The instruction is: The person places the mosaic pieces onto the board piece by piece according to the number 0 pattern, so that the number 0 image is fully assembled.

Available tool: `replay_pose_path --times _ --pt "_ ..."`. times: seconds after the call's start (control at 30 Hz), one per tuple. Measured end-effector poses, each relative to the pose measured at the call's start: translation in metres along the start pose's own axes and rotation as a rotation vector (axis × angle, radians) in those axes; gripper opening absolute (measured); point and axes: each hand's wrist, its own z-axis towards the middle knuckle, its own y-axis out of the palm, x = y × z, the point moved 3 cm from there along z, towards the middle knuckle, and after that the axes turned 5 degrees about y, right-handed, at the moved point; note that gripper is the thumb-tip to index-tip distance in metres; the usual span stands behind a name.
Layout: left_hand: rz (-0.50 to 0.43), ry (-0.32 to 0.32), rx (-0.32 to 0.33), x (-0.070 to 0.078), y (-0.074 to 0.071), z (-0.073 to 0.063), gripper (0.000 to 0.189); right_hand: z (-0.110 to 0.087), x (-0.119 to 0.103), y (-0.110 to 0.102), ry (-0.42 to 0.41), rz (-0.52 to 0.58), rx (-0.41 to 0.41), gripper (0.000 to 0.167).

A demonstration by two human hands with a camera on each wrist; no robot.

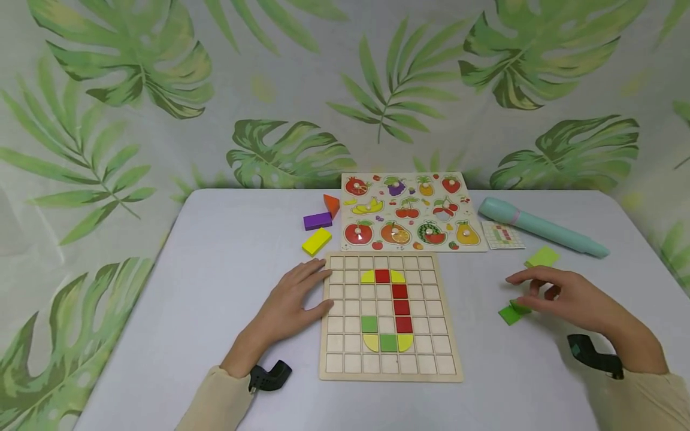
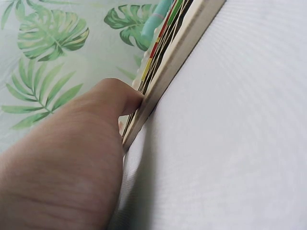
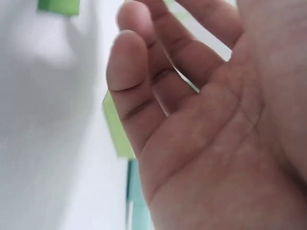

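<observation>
A wooden grid board (image 1: 388, 372) lies in front of me. Red squares (image 1: 402, 307), green squares (image 1: 369, 324) and yellow quarter-circles (image 1: 405, 342) sit in its cells in a ring-like outline. My left hand (image 1: 288, 302) rests at the board's left edge, thumb and fingertips on the rim; its thumb also touches the edge in the left wrist view. To the right of the board, my right hand (image 1: 563, 296) hovers with index finger and thumb apart. The thumb tip is right at a tilted green tile (image 1: 520, 307), which overlaps another green tile (image 1: 509, 315).
Behind the board lies a fruit puzzle (image 1: 414, 221). Purple (image 1: 318, 221), yellow (image 1: 317, 241) and orange (image 1: 331, 206) blocks lie left of it. A pattern card (image 1: 502, 235), a teal tapered stick (image 1: 544, 227) and a light green block (image 1: 542, 257) lie to the right.
</observation>
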Motion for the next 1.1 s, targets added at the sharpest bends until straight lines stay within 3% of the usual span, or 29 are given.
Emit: replay_pose_path --times 0.23,0.37,0.67,1.1 --pt "0.002 -0.003 -0.001 0.000 -0.001 0.000 0.063 -0.005 0.015 -0.004 0.079 0.047 -0.094 0.036" --pt "0.002 -0.014 -0.006 0.000 -0.001 0.000 0.062 -0.007 0.021 -0.003 0.079 0.051 -0.134 0.037" --pt "0.004 -0.024 -0.019 -0.001 0.001 0.001 0.062 -0.005 0.017 0.003 0.016 0.033 -0.100 0.032" --pt "0.006 -0.024 -0.017 0.000 0.000 0.001 0.061 0.004 0.001 0.007 0.065 -0.114 -0.046 0.030"
